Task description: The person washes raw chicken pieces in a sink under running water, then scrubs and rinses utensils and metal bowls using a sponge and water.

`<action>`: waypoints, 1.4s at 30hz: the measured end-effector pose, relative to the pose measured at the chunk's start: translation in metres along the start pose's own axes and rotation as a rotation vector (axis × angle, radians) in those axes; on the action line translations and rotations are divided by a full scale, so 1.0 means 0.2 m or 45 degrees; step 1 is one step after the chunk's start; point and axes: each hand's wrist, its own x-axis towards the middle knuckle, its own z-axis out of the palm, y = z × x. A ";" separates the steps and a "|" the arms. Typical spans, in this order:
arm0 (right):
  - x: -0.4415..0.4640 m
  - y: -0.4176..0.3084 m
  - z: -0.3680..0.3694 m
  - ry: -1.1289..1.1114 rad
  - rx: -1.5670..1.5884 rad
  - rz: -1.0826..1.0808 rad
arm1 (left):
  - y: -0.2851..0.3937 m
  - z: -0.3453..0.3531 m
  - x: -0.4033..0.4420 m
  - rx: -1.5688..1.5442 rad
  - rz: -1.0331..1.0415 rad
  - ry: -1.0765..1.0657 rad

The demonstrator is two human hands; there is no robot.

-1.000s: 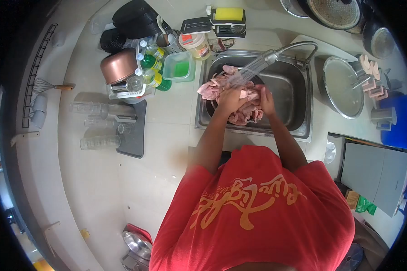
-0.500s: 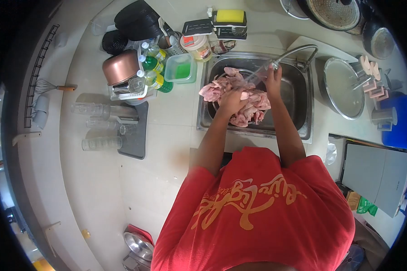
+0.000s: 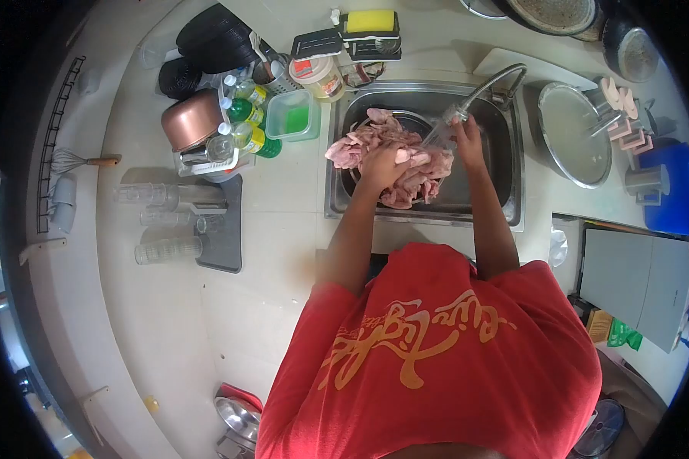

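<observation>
Currently, pale pink raw meat [image 3: 417,172] sits heaped in a round, rimmed vessel at the left side of the steel sink [image 3: 486,180], the pile rising over the vessel's edge. Left hand [image 3: 385,166] laid on the near part of the heap, in contact with the pieces; fingers partly lost among them, so whether it grips or only presses cannot be told. Right hand [image 3: 467,139] raised above the sink, fingers curled at the faucet head [image 3: 458,115], grasping it; clear water runs from it toward the meat. Faucet's curved neck [image 3: 497,73] arches in from the far right, a white board [image 3: 532,67] behind it. On the bench [image 3: 283,245], right of the sink: large round basin [image 3: 574,136], pale inside. Left of the sink, near its far corner: lidded tub [image 3: 319,80], open clear container [image 3: 292,116] with green in the bottom, then green-and-yellow bottles [image 3: 246,112] and a copper-coloured pot [image 3: 189,122]. Yellow sponge [image 3: 370,21] on a dark holder beyond the sink. Farther left, clear glasses [image 3: 168,250] lying on their sides, some partly over a grey mat [image 3: 223,245]; whisk [image 3: 80,161] with wooden handle beyond them
</observation>
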 end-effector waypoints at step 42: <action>-0.15 0.28 -0.21 -0.632 -0.257 0.088 | 0.04 -0.02 -0.01 0.084 -0.045 -0.003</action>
